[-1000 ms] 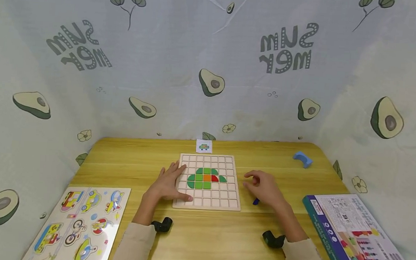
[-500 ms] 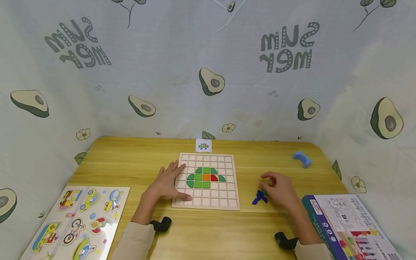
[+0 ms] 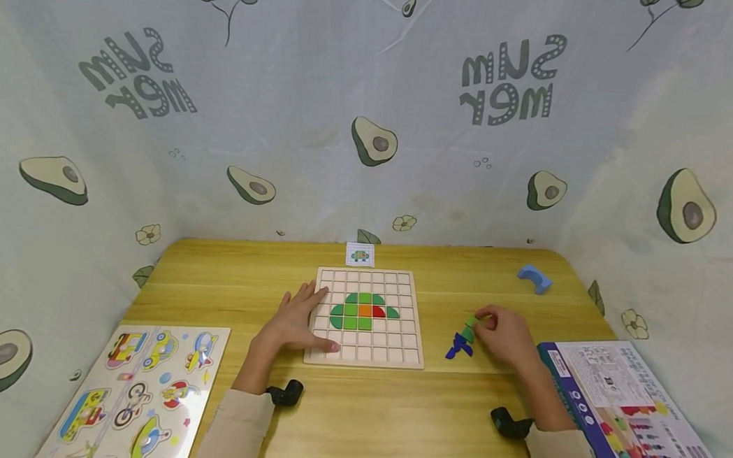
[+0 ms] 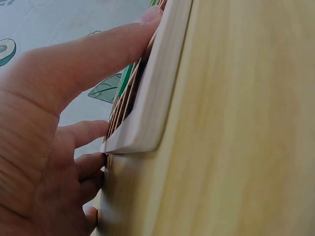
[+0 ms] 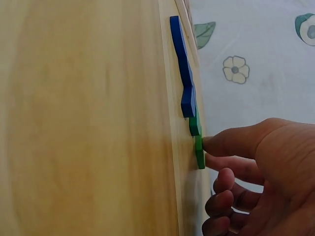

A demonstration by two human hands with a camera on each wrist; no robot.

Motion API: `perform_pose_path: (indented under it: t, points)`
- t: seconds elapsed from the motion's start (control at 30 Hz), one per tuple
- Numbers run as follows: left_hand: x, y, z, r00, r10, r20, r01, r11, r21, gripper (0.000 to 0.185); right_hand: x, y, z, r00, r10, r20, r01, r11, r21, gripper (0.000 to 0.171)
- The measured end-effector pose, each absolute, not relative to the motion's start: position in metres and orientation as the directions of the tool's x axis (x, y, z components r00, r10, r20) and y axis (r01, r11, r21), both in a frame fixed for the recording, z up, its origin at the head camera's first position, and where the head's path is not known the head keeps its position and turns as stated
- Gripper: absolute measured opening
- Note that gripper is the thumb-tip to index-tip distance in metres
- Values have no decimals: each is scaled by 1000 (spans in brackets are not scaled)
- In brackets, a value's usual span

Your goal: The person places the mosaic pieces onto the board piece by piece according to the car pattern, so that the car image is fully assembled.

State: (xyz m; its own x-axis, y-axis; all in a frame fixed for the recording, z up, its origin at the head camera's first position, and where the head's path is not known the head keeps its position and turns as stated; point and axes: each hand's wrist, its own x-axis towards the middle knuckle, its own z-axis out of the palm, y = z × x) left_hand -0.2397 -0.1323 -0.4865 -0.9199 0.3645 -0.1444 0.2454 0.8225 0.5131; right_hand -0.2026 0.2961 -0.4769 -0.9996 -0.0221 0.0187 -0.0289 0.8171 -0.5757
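Observation:
My left hand (image 3: 294,323) rests spread on the left side of a wooden grid board (image 3: 396,359), thumb on the grid near the front. In the left wrist view its thumb overlaps the board's pale edge (image 4: 157,103). Green tiles (image 3: 351,310), an orange tile (image 3: 364,311) and a red tile (image 3: 378,312) sit in the middle cells. Right of the board, my right hand (image 3: 506,336) pinches a light green tile (image 5: 199,152) between thumb and forefinger, low at the table. Beside it lie a darker green tile (image 3: 466,334) and several blue tiles (image 3: 458,345).
A small pattern card (image 3: 361,254) lies behind the board. A light blue arched block (image 3: 535,278) is at the back right. A vehicle picture puzzle (image 3: 142,390) lies front left, and a printed box (image 3: 632,413) front right. Patterned cloth (image 3: 310,113) surrounds the table.
My right hand has moved right, away from the board, uncovering the blue tiles and then the green ones. My left hand has stayed on the board.

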Motion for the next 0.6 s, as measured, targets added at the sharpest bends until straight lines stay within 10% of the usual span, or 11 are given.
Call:
perform_pose_path:
  t: [0.6]
  points:
    - [-240,-132,-484,-920,365,-144,244,820,517,123,-208,297,-476,-999,-49,-20,-29,824,-566,33]
